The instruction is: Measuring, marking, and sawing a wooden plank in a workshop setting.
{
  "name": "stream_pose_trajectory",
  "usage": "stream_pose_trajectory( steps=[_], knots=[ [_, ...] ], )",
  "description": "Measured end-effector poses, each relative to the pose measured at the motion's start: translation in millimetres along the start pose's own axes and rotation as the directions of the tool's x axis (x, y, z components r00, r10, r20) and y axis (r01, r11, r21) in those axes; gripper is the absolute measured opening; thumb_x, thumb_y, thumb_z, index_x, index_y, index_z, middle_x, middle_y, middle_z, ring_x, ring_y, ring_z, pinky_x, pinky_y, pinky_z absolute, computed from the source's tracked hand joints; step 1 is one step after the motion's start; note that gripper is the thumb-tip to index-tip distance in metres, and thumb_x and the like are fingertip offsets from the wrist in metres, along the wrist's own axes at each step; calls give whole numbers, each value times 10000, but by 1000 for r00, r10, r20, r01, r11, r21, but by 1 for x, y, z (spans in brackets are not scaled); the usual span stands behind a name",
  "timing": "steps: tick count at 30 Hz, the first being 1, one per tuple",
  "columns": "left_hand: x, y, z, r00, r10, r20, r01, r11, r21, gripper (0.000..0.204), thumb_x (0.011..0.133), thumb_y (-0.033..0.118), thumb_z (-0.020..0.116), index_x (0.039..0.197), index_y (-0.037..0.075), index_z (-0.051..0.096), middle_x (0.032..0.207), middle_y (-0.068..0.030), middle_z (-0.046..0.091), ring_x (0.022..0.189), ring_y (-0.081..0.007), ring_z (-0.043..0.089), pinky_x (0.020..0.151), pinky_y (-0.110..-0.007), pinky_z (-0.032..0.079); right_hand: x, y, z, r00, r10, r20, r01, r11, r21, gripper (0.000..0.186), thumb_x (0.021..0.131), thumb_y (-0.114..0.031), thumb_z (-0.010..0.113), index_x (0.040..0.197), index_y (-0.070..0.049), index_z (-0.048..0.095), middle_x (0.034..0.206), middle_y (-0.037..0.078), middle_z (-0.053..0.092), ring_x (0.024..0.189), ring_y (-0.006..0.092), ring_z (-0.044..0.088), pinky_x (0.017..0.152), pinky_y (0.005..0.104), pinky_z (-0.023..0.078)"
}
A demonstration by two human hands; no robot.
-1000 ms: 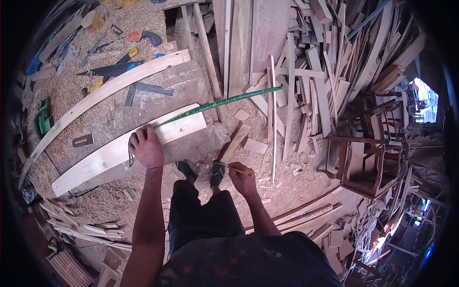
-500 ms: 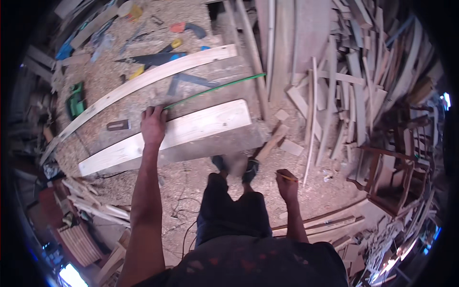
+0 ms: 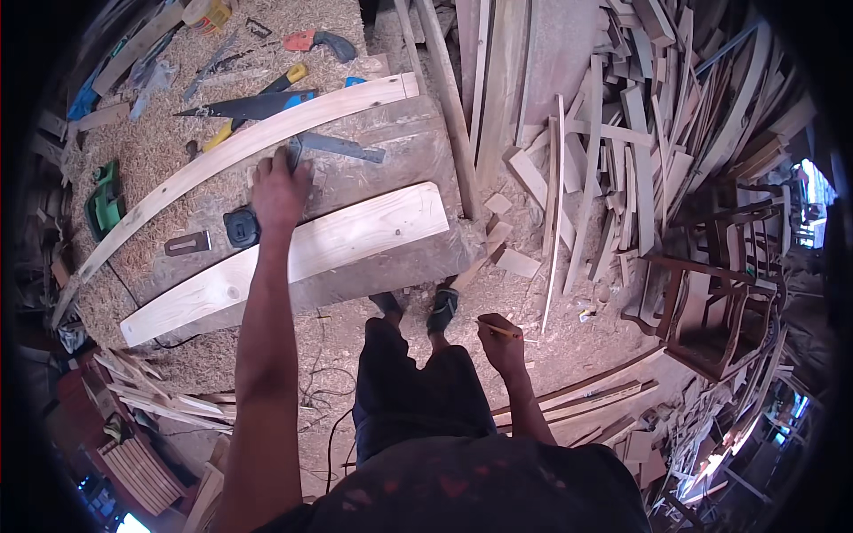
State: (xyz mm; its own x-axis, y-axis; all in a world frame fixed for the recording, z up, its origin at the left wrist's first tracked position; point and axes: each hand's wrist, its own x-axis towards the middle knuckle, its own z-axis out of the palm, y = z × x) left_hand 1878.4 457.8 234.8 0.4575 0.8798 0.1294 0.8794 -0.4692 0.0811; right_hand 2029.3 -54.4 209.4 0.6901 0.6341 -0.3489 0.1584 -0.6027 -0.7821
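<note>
My left hand [image 3: 281,194] reaches over the workbench with its fingers curled round the short arm of a metal try square [image 3: 351,147]. Just below that hand lies a black tape measure [image 3: 242,227], its blade drawn in. A pale tapered plank [image 3: 373,222] rests along the near side of the bench, passing under my left forearm. Beyond the square, a long curved wooden strip [image 3: 204,166] spans the bench. Off to the right, my right hand [image 3: 504,348] is closed around a pencil [image 3: 505,332], low beside my legs and apart from the bench.
A handsaw [image 3: 249,107], an orange-and-dark tool handle [image 3: 324,41] and a green power tool [image 3: 107,202] lie among shavings. Near the tape is a small plane blade [image 3: 188,243]. Offcuts [image 3: 613,160] pile up at right, beside a wooden chair frame [image 3: 711,311]. Cords cross the floor.
The green tape blade stretched above the plank has gone back into its case, which now lies on the bench. My left hand has left it and moved farther out to the try square.
</note>
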Motion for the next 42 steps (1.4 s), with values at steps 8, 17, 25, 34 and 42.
stream_pose_trajectory(
  steps=[8, 17, 25, 34, 42],
  knots=[
    [16, -5, 4, 835, -251, 489, 506, 699, -506, 281, 993, 235, 720, 1201, 48, 717, 886, -118, 733, 744, -324, 718, 685, -446, 612, -7, 25, -25, 1000, 29, -12, -29, 999, -14, 119, 1007, -80, 765, 1101, -11, 792, 918, 119, 789, 808, 174, 766, 721, 320, 596],
    [-46, -35, -61, 763, -29, 645, 634, -158, -757, 152, 1059, 100, 626, 1172, 78, 724, 1005, -43, 741, 843, -164, 694, 734, -318, 596, -16, 81, -73, 997, 35, -63, -38, 998, -45, 124, 1020, -93, 751, 1108, -18, 794, 907, 103, 780, 797, 169, 749, 724, 311, 585],
    [-69, 135, 20, 979, 120, 164, 81, 509, -857, 202, 1100, 80, 590, 1170, 91, 779, 1110, -71, 767, 1054, -229, 716, 947, -393, 555, 1, 68, -65, 999, -24, -23, 25, 999, 26, 118, 1012, -95, 735, 1091, -25, 789, 850, 147, 787, 748, 231, 788, 667, 347, 599],
    [-89, 177, 59, 960, 183, -212, -256, 880, -399, 201, 1070, 212, 667, 1232, 118, 739, 1093, -148, 714, 1009, -380, 649, 949, -501, 508, 40, 37, -50, 996, 69, 61, -82, 963, 256, 186, 1088, -100, 691, 1239, 3, 724, 968, 74, 771, 902, 111, 740, 792, 278, 596],
    [-94, 171, 50, 930, 295, -220, -362, 839, -407, 294, 1030, 289, 727, 1260, 106, 723, 1102, -120, 706, 1030, -366, 623, 946, -493, 499, 71, -4, -37, 1000, -17, 18, 8, 894, 448, 202, 1138, -137, 656, 1250, 22, 710, 987, 98, 775, 950, 130, 753, 894, 286, 608]
  ],
)
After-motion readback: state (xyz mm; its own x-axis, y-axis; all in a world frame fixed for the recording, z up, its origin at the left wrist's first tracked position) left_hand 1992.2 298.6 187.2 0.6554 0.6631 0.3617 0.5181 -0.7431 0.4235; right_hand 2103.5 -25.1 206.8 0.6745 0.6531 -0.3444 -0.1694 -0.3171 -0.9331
